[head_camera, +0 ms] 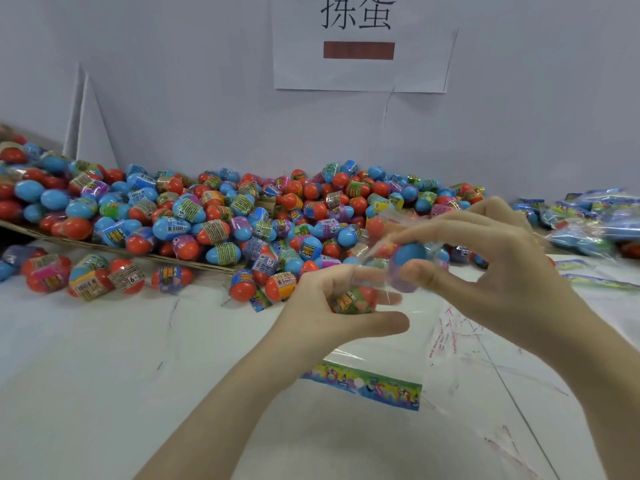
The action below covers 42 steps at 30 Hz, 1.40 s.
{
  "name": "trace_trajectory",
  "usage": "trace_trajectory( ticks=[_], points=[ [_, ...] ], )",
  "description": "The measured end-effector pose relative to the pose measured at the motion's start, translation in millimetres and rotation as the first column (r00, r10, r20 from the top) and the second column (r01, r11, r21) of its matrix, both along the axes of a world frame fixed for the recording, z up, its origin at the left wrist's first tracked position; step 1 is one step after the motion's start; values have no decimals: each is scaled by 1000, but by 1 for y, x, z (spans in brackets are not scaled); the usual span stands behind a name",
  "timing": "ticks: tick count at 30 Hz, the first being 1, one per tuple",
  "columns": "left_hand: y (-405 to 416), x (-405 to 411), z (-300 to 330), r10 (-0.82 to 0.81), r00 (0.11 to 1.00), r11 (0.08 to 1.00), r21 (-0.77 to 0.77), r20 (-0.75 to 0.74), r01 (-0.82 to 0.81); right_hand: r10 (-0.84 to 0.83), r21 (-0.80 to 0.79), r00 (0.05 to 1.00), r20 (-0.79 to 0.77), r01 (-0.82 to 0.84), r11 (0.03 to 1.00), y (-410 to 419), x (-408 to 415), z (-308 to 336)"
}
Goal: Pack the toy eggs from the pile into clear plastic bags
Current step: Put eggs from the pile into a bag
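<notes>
At the centre of the worktop (pixel 104 358), your left hand (pixel 332 306) curls its fingers round a green-labelled egg (pixel 353 299) through the clear bag (pixel 391 341), whose printed header strip hangs toward six o'clock. Your right hand (pixel 502 268) pinches a blue-topped egg (pixel 408 263) between thumb and fingers at the bag's upper end, toward one o'clock of the left hand; whether that egg is already inside the film I cannot tell, as the plastic blurs there. By my reckoning this bag is only partly loaded.

Most of the job looks unfinished: the pile of toy eggs (pixel 214 216) runs from nine o'clock to twelve o'clock, deep and broad, spilling off a cardboard sheet (pixel 104 245) with strays in front of it. Filled bags (pixel 592 223) lie heaped at three o'clock, so some packs are done, though far fewer than what remains loose.
</notes>
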State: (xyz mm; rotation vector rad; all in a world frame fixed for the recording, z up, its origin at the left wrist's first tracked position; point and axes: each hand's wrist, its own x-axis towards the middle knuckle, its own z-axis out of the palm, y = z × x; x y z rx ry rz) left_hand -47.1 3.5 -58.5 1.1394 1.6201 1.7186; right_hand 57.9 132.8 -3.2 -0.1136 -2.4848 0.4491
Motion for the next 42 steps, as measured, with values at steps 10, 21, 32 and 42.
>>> trace_trajectory(
  ticks=[10,21,32,42],
  points=[
    [1,3,0,-55,988,990,-120,146,73,39,-161,995,93,-24,987,-2,-6,-6],
    [2,-1,-6,-52,979,992,-105,200,74,-45,55,945,323,29,998,1,-10,-12],
    [2,-4,-9,-23,954,995,-83,298,49,36,14,886,462,-48,999,7,-7,-17],
    [-4,-11,-13,-197,962,905,-343,189,252,117,-80,878,465,-90,993,14,-13,-25]
  ],
)
